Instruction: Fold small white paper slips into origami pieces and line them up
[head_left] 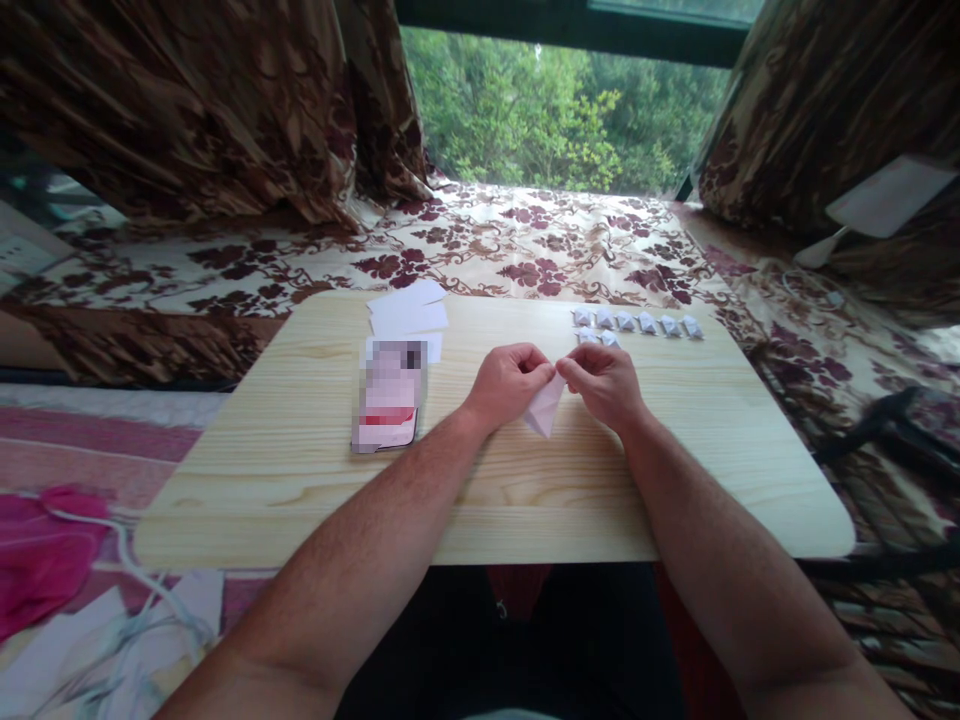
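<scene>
A small folded piece of white paper (545,408) is pinched between my two hands above the middle of the wooden table (517,500). My left hand (510,382) is closed on its upper left side, thumb and fingertips pressed together. On the other side, my right hand (602,382) pinches the paper's top corner. The paper narrows to a point at the bottom and shows crease lines. Just beyond my right hand, several small folded paper pieces (626,320) stand in rows, and my fingers partly cover the nearer row.
Left of my hands lies a phone (386,395), its screen blurred. Loose white paper sheets (409,310) overlap behind it. A floral-covered ledge (540,240) runs behind the table, below a window. A white lamp (889,197) stands at the right. Cables (124,550) and papers lie at lower left.
</scene>
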